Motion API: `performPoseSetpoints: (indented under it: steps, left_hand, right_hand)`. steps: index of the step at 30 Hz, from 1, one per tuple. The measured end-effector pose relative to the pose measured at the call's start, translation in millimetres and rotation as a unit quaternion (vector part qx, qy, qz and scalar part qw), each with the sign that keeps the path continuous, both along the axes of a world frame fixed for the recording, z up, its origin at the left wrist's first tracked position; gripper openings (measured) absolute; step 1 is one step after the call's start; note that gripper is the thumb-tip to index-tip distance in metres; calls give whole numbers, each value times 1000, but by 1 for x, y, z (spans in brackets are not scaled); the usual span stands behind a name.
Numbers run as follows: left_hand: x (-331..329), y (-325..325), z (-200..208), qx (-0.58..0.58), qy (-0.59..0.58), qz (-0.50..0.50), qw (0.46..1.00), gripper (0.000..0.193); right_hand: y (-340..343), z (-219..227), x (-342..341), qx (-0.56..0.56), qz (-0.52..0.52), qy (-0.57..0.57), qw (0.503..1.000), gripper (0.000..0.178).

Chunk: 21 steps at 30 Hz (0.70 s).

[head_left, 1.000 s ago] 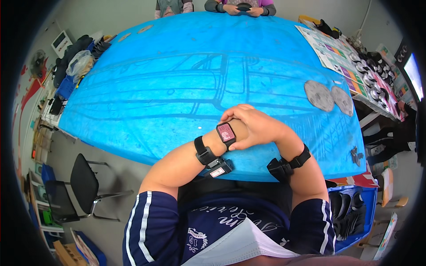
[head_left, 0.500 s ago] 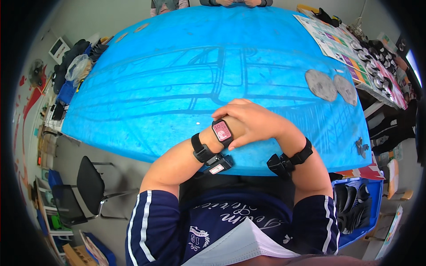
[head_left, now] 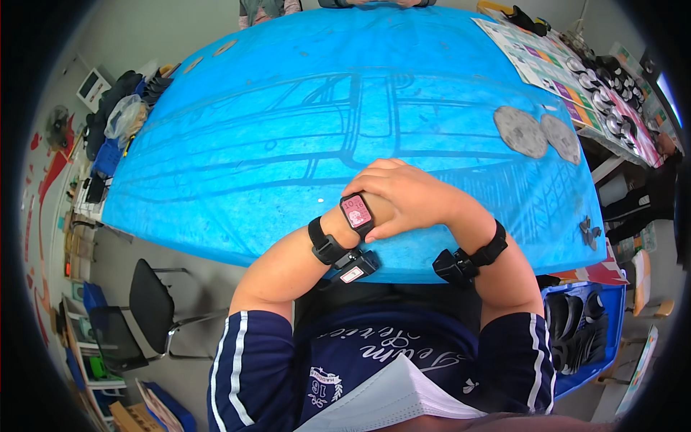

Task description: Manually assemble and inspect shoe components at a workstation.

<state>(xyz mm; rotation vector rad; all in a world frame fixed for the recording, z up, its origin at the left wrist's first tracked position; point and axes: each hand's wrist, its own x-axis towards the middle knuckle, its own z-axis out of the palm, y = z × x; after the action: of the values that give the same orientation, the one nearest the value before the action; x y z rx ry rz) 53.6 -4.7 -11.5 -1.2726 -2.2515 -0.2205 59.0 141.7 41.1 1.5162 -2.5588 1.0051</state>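
My right hand (head_left: 417, 196) lies over my left hand (head_left: 381, 210), its fingers and thumb curled around it just past the wrist. Only a strip of the left hand's back shows; its fingers are hidden beneath. On my left wrist sits a black smartwatch (head_left: 355, 212) with a pink lit face. Each forearm carries a black strap with a small box device, one on the left arm (head_left: 358, 266) and one on the right (head_left: 455, 266). Both hands rest above the near edge of a table covered in blue sheeting (head_left: 252, 165).
Two grey round flat pieces (head_left: 521, 132) lie at the table's right, with small dark bits (head_left: 590, 233) nearer. A blue crate (head_left: 613, 324) of black curved parts stands lower right. A black chair (head_left: 152, 295) is at left. Other people (head_left: 268, 10) are across the table.
The view has shifted slightly, so the far people show a little less. My hands keep the same clasp, with almost no movement.
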Motion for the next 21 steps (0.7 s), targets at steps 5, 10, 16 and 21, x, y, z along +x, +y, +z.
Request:
performPoseSetpoints:
  steps: [5,10,16,21]
  left_hand:
    - [1,0,2,0,-1,-3,1000,25]
    - [0,0,3,3,-1,-2,1000,26]
    - [0,-2,3,5,-3,-5,1000,27]
    - [0,-1,5,3,0,-6,1000,28]
  right_hand:
    - [0,-3,-2,-7,4,3,1000,60]
    - [0,-3,-2,-9,7,5,1000,60]
    - [1,-4,-3,-9,3,9,1000,61]
    - [0,-3,-3,-2,2,15,1000,61]
